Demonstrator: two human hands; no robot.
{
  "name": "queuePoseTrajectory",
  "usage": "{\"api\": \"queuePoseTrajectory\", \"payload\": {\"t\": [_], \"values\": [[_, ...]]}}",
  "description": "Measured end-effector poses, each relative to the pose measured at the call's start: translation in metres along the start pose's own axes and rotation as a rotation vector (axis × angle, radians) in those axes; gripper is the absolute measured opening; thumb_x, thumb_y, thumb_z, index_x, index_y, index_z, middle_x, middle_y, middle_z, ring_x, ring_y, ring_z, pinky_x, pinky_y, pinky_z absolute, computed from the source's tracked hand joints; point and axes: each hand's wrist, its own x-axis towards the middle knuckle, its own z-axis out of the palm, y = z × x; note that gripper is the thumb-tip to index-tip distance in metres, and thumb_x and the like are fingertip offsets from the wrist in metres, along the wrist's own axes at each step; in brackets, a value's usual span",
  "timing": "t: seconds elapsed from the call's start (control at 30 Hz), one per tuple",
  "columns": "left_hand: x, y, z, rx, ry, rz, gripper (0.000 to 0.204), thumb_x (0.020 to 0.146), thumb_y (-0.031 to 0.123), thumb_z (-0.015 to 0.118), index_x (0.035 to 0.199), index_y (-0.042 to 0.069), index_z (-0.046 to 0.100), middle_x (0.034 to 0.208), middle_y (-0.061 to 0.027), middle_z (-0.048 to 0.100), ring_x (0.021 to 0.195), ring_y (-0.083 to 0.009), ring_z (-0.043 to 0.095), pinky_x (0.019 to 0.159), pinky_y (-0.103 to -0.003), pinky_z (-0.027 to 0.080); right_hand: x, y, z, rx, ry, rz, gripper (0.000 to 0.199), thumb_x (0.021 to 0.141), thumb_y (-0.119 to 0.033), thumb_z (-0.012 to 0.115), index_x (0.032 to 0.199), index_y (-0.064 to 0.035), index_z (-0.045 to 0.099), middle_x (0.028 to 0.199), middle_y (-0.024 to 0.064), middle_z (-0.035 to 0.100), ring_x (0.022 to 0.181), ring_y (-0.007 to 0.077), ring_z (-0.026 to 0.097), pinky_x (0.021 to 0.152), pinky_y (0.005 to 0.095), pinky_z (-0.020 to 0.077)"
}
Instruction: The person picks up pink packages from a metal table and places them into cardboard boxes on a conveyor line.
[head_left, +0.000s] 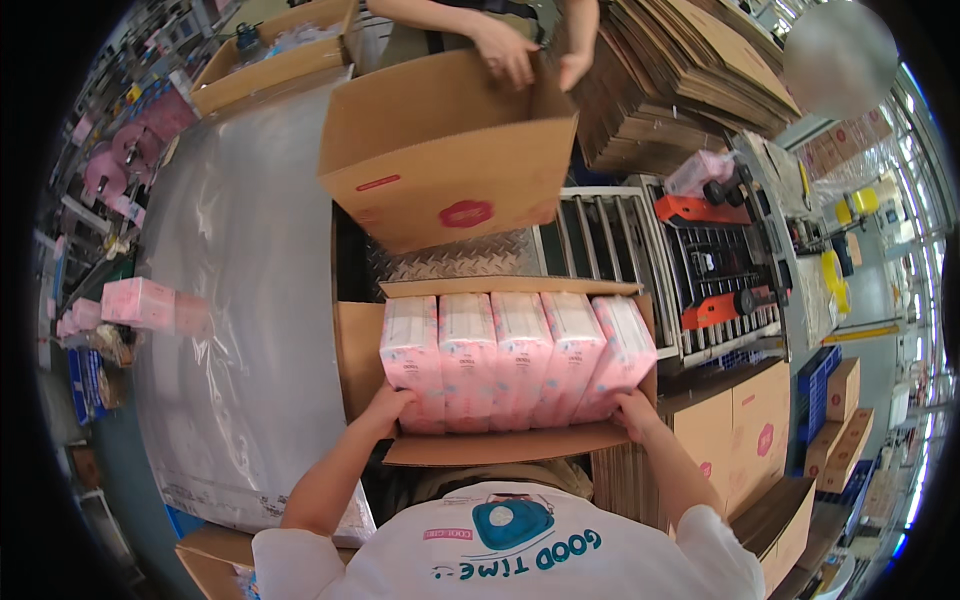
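A row of several pink-and-white tissue packs (pixel 497 360) stands upright in an open cardboard box (pixel 505 446) in front of me. My left hand (pixel 388 408) grips the near corner of the leftmost pack, its fingertips tucked between pack and box side. At the other end, my right hand (pixel 635 412) holds the lower near corner of the rightmost pack (pixel 622 345), which leans outward at the top. Both hands squeeze the row from its ends, partly hidden by box and packs. The near and far box flaps are folded outward.
Across from me, a co-worker's hands (pixel 520 60) hold another open carton (pixel 450 190) above a metal plate. Rollers (pixel 600 235) and a machine with orange parts (pixel 715 260) lie right. A smooth grey metal surface (pixel 240 300) fills the left. Flattened cartons (pixel 680 80) are stacked far right.
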Motion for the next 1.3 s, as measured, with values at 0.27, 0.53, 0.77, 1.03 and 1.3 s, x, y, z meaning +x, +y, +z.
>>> {"api": "queuePoseTrajectory", "payload": {"t": [0.27, 0.53, 0.77, 1.03, 1.3], "values": [[-0.036, 0.049, 0.074, 1.451, 0.411, 0.895, 0.084, 0.068, 0.035, 0.070, 0.136, 0.003, 0.032, 0.139, -0.0184, 0.033, 0.128, -0.0330, 0.031, 0.093, -0.065, 0.022, -0.035, -0.079, 0.091, -1.226, 0.367, -0.842, 0.107, 0.063, -0.043, 0.075, 0.142, -0.0038, 0.015, 0.147, 0.0194, 0.014, 0.136, 0.0390, 0.011, 0.102, 0.0635, 0.0191], [0.048, 0.071, 0.093, 1.777, 0.202, 0.475, 0.095, 0.063, 0.046, 0.072, 0.138, 0.005, 0.029, 0.141, -0.0148, 0.030, 0.132, -0.0286, 0.025, 0.093, -0.067, 0.024, 0.070, -0.124, 0.124, -1.412, 0.133, -0.309, 0.107, 0.066, -0.062, 0.067, 0.143, -0.0073, 0.017, 0.150, 0.0150, 0.008, 0.139, 0.0352, 0.001, 0.098, 0.0714, 0.0152], [0.036, 0.051, 0.061, 1.505, 0.150, 0.580, 0.088, 0.073, 0.039, 0.070, 0.141, 0.005, 0.025, 0.144, -0.0174, 0.027, 0.135, -0.0290, 0.023, 0.102, -0.053, 0.028, 0.019, -0.124, 0.048, -0.902, 0.108, -1.034, 0.071, 0.077, -0.034, 0.066, 0.131, 0.0011, 0.037, 0.131, 0.0198, 0.043, 0.124, 0.0350, 0.038, 0.104, 0.0413, 0.0309], [-0.078, -0.010, 0.023, -0.173, 0.232, 0.120, 0.043, 0.091, 0.030, 0.051, 0.123, 0.002, 0.048, 0.118, -0.0113, 0.057, 0.112, -0.0226, 0.052, 0.094, -0.036, 0.040, 0.016, -0.092, -0.051, -1.240, 0.337, -0.649, 0.040, 0.078, -0.037, 0.053, 0.072, 0.0010, 0.065, 0.075, 0.0229, 0.063, 0.072, 0.0406, 0.062, 0.070, 0.0477, 0.0499], [-0.073, -0.029, 0.100, 0.438, 0.583, 0.543, 0.041, 0.088, 0.018, 0.056, 0.123, -0.003, 0.047, 0.125, -0.0160, 0.050, 0.111, -0.0290, 0.051, 0.101, -0.039, 0.033, 0.024, -0.159, -0.135, -1.441, 0.360, -0.473, 0.039, 0.079, -0.035, 0.055, 0.088, 0.0022, 0.064, 0.093, 0.0242, 0.062, 0.084, 0.0384, 0.062, 0.074, 0.0432, 0.0509]]}}
